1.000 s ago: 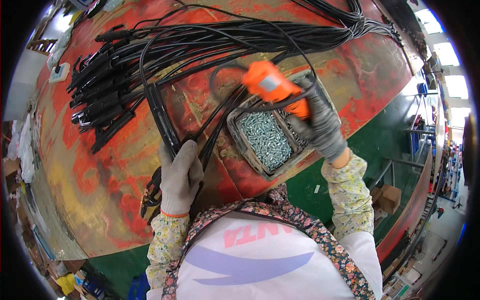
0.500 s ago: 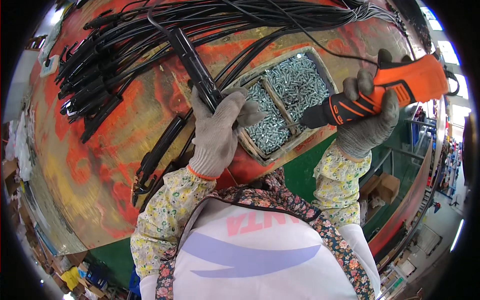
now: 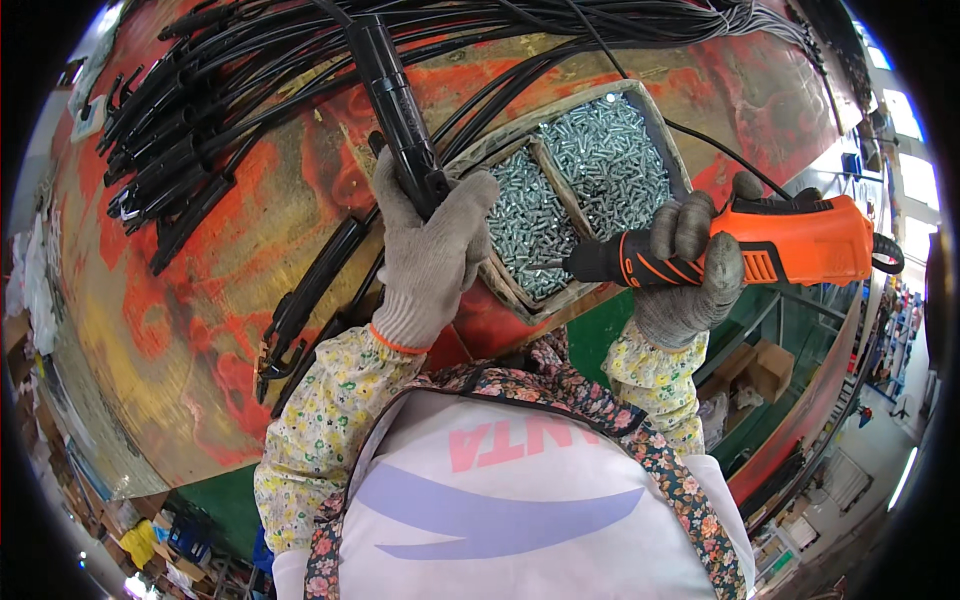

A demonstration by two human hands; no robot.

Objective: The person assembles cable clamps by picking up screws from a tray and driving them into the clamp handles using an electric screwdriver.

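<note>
My gloved left hand [image 3: 425, 235] grips the lower end of a black tubular handle [image 3: 398, 105] with a cable leaving its far end. In my gloved right hand [image 3: 695, 265] is an orange and black electric screwdriver [image 3: 800, 240], lying nearly level with its bit pointing left. The bit's tip is over the near compartment of a divided tray [image 3: 660, 110], close to my left fingers. Small silvery screws [image 3: 605, 150] fill both compartments. Whether the bit touches any screw, I cannot tell.
A bundle of black cables [image 3: 480, 40] runs across the back of the paint-stained table [image 3: 170, 350]. Several black clamp-like handles [image 3: 170, 150] lie at its left end. Another black clamp [image 3: 300, 290] rests beside my left wrist. The screwdriver's cord [image 3: 725, 155] trails behind the tray.
The electric screwdriver has moved left and down and turned more level, its bit nearer my left hand. The black handle stands more upright in my left hand, whose fingers have drawn in.
</note>
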